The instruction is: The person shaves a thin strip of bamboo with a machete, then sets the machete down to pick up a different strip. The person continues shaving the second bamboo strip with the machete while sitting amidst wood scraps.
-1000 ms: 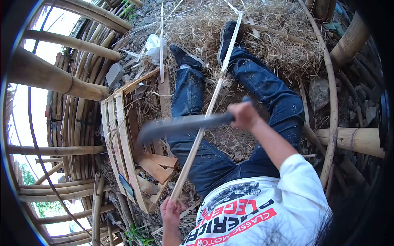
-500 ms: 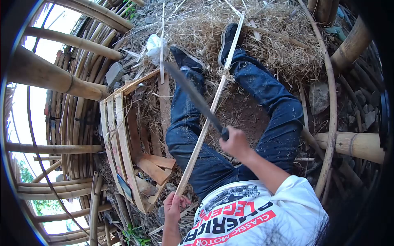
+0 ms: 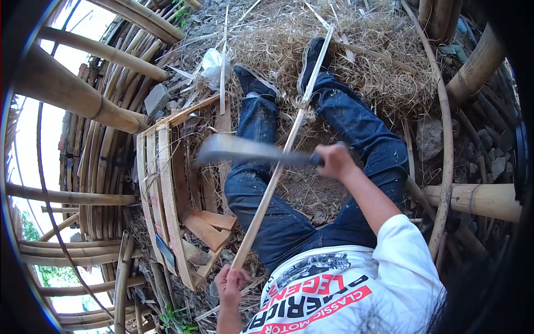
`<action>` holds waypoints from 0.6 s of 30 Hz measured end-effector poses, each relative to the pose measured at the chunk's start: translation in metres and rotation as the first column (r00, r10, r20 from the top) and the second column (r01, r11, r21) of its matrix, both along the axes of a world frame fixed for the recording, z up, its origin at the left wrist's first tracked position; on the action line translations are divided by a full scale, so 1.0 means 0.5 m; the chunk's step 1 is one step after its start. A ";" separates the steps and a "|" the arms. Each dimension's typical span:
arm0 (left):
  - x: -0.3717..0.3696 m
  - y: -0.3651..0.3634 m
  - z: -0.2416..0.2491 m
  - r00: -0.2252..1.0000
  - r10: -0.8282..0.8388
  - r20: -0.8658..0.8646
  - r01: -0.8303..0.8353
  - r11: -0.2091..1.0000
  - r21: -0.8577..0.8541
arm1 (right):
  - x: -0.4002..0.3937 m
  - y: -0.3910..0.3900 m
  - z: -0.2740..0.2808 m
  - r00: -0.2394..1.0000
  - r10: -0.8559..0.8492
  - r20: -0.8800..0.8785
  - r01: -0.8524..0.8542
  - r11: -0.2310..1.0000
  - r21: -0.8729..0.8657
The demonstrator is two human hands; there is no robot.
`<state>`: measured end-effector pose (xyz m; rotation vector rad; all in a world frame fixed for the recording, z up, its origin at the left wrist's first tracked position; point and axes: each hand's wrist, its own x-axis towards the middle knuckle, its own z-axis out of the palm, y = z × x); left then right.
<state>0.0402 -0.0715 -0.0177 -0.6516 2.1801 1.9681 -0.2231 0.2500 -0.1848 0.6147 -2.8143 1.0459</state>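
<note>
My right hand (image 3: 335, 160) is closed round the dark handle of a machete (image 3: 250, 152). Its broad blade points left, smeared by motion at the tip, and crosses a long bamboo strip (image 3: 266, 207) in this view. My left hand (image 3: 231, 281) pinches the near end of that strip. The strip slants away between my legs, over my left thigh, with its far end by my right shoe (image 3: 312, 61). A rough joint with frayed fibres (image 3: 303, 104) shows partway along it.
A wooden crate (image 3: 167, 189) with a phone (image 3: 166, 250) on its slats stands at my left. Bamboo poles (image 3: 83, 106) line the left side. Shavings (image 3: 378, 72) heap beyond my feet, near a white plastic bag (image 3: 212, 67). A curved pole (image 3: 445, 139) and stones (image 3: 429, 136) lie right.
My right hand has moved slightly up and right along the strip. The machete blade has swung from pointing up-left to nearly level. My left hand keeps its hold, shifted slightly.
</note>
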 end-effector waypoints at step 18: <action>-0.022 0.016 -0.028 0.993 -0.120 -0.019 0.119 0.993 -0.021 | 0.092 -0.076 0.037 0.973 0.204 -0.105 -0.220 0.961 -0.168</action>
